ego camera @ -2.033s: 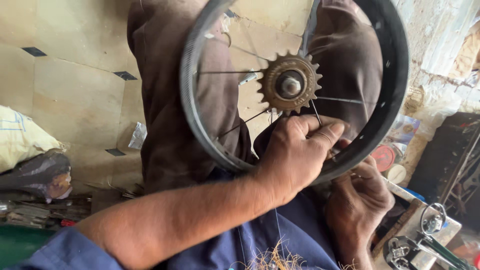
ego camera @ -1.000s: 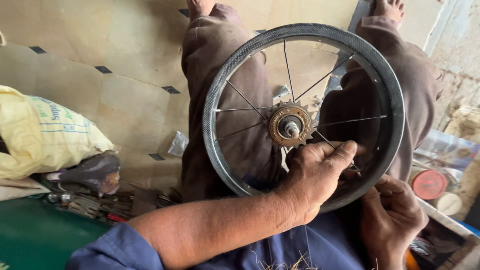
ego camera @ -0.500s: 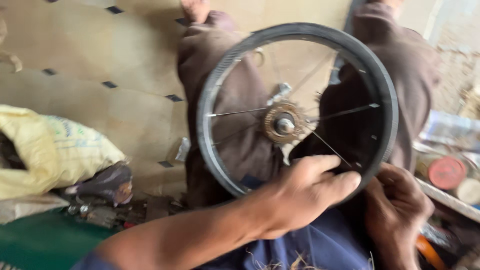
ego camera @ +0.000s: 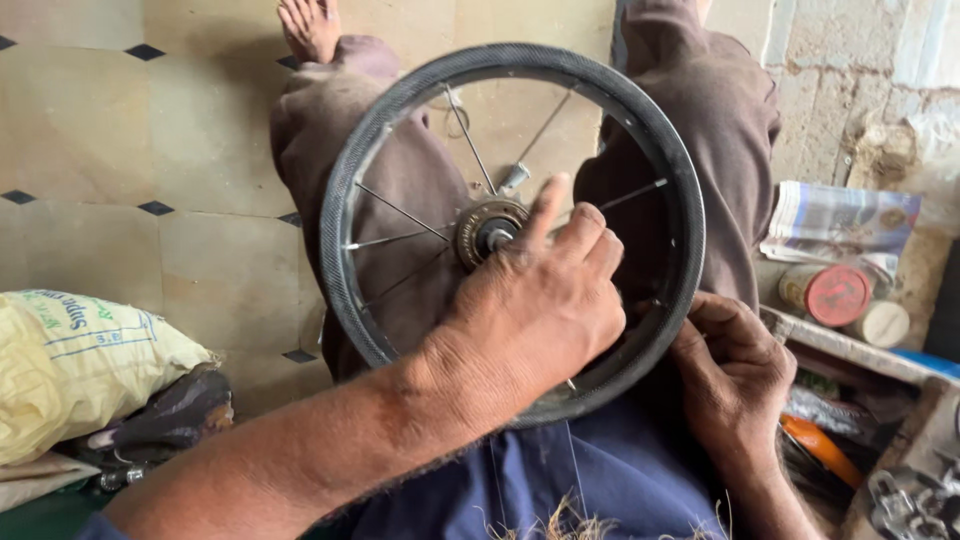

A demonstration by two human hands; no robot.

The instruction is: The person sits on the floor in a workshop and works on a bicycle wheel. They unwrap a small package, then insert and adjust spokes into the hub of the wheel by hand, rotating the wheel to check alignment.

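Over your lap, wheel stands upright, hub just beyond your L hand, fingers loosely curled w/ index extended; R hand clenched on lower rim.

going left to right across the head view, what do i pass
yellow sack → small spoked wheel → left hand → right hand → red-lidded tin → white-lidded jar
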